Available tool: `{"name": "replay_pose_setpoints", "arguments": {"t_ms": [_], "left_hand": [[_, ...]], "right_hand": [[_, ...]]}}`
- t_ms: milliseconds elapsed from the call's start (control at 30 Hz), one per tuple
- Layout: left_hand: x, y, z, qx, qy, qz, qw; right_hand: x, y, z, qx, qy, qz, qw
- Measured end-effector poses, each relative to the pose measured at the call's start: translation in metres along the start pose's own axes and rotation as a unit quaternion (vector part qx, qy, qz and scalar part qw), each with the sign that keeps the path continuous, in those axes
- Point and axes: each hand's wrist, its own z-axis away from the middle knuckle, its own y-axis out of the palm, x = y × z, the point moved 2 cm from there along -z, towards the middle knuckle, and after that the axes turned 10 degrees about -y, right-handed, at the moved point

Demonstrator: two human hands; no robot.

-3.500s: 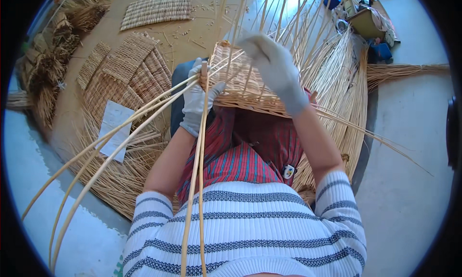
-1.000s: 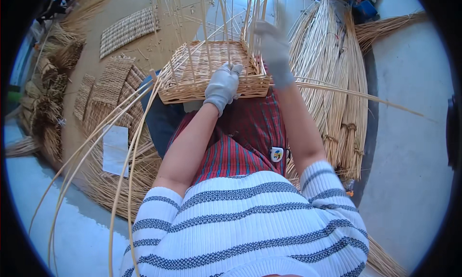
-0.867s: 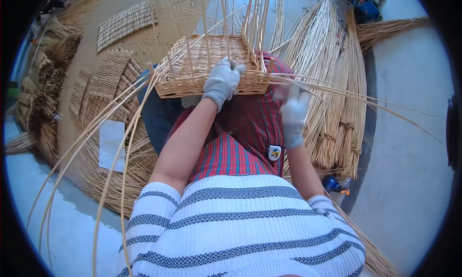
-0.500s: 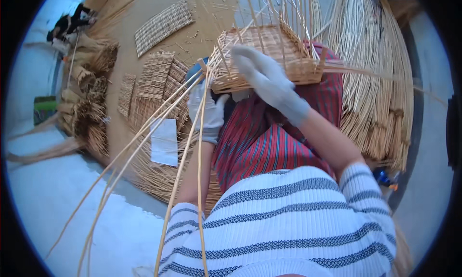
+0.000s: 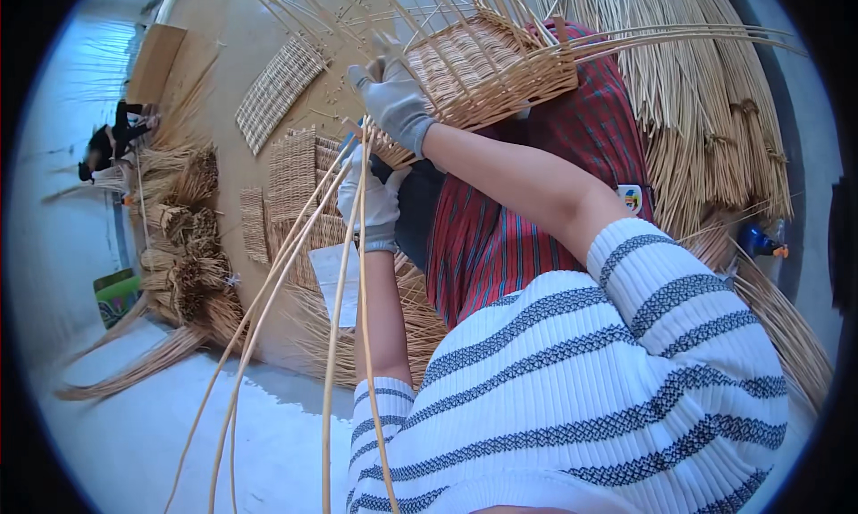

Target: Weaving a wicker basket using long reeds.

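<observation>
A partly woven wicker basket point(image 5: 478, 67) lies tilted across my lap, with upright stakes rising from its rim and long rods trailing off its left and right corners. My left hand point(image 5: 371, 201), in a pale work glove, closes around the basket's near left corner; some of its fingers are hidden under the rods. Long loose rods point(image 5: 332, 353) run from that corner down past my left arm. My gloved right hand point(image 5: 395, 101) is above the basket's left side, its fingers curled around a thin wicker rod, with blur at the fingertips.
Woven panels point(image 5: 281, 89) and stacked mats point(image 5: 293, 179) lie on the floor at left. A white sheet point(image 5: 335, 282) rests near my left forearm. Bundles of rods point(image 5: 688, 94) spread at right, beside a blue bottle point(image 5: 760, 241). Tied bundles point(image 5: 183, 237) and another person point(image 5: 112, 143) are far left.
My right hand has moved left and away from me, from flat over the basket to curled at its left side. The view has shifted, and the basket appears higher and more tilted.
</observation>
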Motion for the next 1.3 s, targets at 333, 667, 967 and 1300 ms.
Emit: {"name": "replay_pose_setpoints", "arguments": {"t_ms": [333,667,967,1300], "left_hand": [[-0.009,-0.002,0.001,0.018,0.006,0.119,0.993],[-0.004,0.007,-0.011,0.033,0.138,0.139,0.980],[0.012,0.013,-0.011,0.045,0.066,0.164,0.983],[-0.088,-0.020,0.010,0.073,-0.062,0.412,0.906]], "right_hand": [[0.070,0.000,-0.016,0.344,-0.007,-0.023,0.939],[0.040,-0.026,-0.001,0.188,-0.242,-0.176,0.936],[-0.018,-0.104,0.031,0.132,0.054,-0.535,0.833],[-0.045,-0.196,0.010,0.061,0.092,-0.179,0.978]]}}
